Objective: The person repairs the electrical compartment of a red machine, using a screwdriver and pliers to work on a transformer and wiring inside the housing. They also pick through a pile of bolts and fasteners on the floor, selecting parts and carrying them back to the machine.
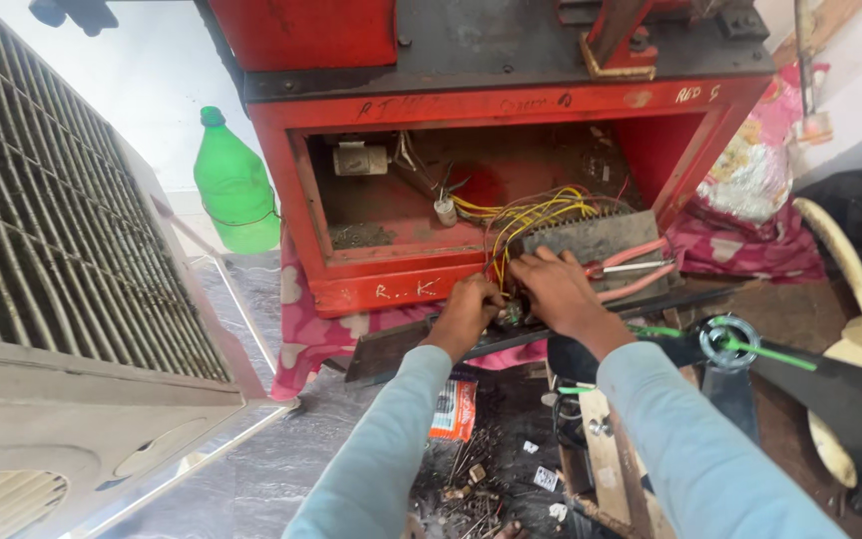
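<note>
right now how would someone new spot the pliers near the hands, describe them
Start at the big red metal cabinet with its open front. At its lower right lies a grey finned block, just beyond the right hand. The pliers lie across it, the only tool with pink handles, beside yellow wires.

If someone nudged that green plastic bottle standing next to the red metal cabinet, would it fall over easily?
Probably yes. The green plastic bottle stands upright and tall on a narrow base, so a sideways push near the cap would likely tip it. It looks like thin plastic, so probably light unless full; how full it is cannot be told. Being round, it would likely roll once down, perhaps against the red metal cabinet.
</note>
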{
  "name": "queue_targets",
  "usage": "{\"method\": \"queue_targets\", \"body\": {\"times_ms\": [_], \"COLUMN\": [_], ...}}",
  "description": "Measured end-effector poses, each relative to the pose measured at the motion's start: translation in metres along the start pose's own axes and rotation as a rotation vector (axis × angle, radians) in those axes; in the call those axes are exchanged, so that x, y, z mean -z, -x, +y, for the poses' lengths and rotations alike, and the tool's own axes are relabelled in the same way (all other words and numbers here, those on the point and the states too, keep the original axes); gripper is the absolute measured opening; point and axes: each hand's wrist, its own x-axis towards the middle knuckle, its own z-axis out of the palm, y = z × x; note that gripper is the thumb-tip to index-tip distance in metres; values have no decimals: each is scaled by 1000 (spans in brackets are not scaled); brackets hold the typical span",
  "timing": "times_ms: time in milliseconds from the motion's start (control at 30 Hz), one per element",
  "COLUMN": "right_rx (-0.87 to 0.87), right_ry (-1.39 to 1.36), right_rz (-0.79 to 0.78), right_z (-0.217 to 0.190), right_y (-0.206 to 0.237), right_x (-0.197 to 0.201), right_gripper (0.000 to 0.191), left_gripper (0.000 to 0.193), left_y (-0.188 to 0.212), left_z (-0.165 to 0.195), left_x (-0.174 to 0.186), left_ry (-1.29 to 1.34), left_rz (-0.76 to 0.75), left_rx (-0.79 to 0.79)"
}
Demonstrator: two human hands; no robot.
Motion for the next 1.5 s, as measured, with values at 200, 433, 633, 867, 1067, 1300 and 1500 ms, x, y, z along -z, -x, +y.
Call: {"method": "queue_targets", "body": {"times_ms": [200, 433, 633, 867, 1067, 1300, 1500], "right_rx": [-27, -51, -29, -26, -29, -17, -25], "right_ry": [-22, -29, -52, -58, -54, -63, -49], "right_rz": [-18, -43, -4, 34, 18, 37, 28], "right_z": [-2, -5, -5, -4, -4, -4, -3], "right_y": [2, 2, 4, 3, 3, 3, 3], "right_x": [2, 9, 8, 7, 9, 10, 9], "right_gripper": [43, 38, 49, 48, 42, 45, 43], "left_gripper": [9, 12, 13, 12, 19, 15, 15], "left_y": [3, 0, 4, 6, 5, 4, 2], "left_z": [22, 40, 40, 45, 57, 58, 57], "left_x": [13, 20, 21, 24, 26, 25, 25], "left_ry": [91, -42, -29, -110, -265, -227, -260], "left_rz": [-87, -150, -136, -167, -210, -229, -244], "left_rx": [84, 137, 108, 71, 43, 75, 78]}}
